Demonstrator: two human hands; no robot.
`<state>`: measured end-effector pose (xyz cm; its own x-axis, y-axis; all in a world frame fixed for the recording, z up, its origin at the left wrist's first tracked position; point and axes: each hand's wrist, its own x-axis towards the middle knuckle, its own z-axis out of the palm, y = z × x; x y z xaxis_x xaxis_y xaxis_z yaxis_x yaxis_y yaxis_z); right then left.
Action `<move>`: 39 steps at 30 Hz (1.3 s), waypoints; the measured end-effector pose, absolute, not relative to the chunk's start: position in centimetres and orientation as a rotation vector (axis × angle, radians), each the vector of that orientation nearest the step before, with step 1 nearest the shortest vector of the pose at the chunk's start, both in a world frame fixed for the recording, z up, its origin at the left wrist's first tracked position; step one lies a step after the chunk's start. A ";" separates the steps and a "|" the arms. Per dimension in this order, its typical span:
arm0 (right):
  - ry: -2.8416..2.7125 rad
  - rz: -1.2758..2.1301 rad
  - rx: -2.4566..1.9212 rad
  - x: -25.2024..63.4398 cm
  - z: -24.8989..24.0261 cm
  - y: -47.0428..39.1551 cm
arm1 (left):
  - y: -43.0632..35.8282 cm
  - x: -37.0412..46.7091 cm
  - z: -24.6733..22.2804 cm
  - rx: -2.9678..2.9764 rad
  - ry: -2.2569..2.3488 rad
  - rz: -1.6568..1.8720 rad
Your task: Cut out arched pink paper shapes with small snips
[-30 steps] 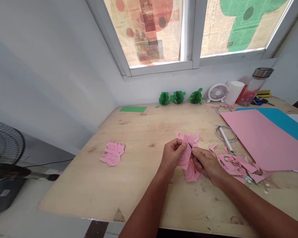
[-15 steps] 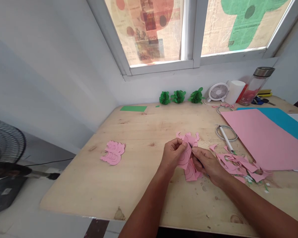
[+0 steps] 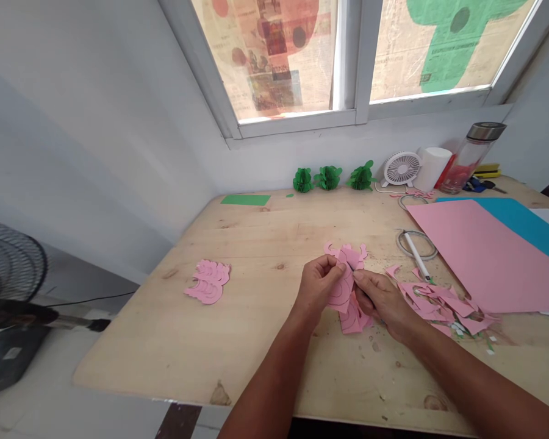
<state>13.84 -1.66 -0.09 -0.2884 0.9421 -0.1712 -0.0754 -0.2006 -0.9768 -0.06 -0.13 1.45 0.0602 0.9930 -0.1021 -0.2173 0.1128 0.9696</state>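
My left hand (image 3: 319, 281) pinches a piece of pink paper (image 3: 342, 292) marked with curved pencil lines, held above the table. At the right edge of that paper is my right hand (image 3: 384, 300), its fingers closed round a pair of scissors (image 3: 352, 267). Only a dark bit of the blade shows; my fingers hide the rest. Beneath and behind my hands lie more pink paper pieces (image 3: 351, 321), some with drawn curves. Off to the left on the table rests a group of cut, scalloped pink shapes (image 3: 209, 281).
Pink scraps (image 3: 443, 305) lie right of my hand, near a white pen (image 3: 417, 256) and pink sheets (image 3: 489, 256). Along the wall stand green paper figures (image 3: 328, 178), a small white fan (image 3: 401, 169) and a glass bottle (image 3: 473, 155). A green strip (image 3: 246, 200) lies back left.
The fingers of my right hand have drawn slightly closer together at the paper's edge. The pink flap by the blade has shifted a little. Otherwise both hands keep their place.
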 end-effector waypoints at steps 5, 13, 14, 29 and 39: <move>-1.211 1.648 -1.082 13.8 0.1 -1.7 | -0.1 0.0 1.5 0.989 1.060 1.180; -1.205 1.630 -1.102 13.8 0.0 -1.7 | -0.3 0.0 1.6 0.982 1.040 1.170; -1.206 1.629 -1.102 13.8 0.0 -1.7 | -0.3 0.0 1.7 0.981 1.039 1.167; -1.240 1.618 -1.086 13.9 -0.3 -1.6 | -0.2 0.0 1.7 0.951 0.998 1.254; -1.196 1.669 -1.037 13.8 -0.4 -1.8 | -0.3 -0.1 1.6 0.696 0.891 1.176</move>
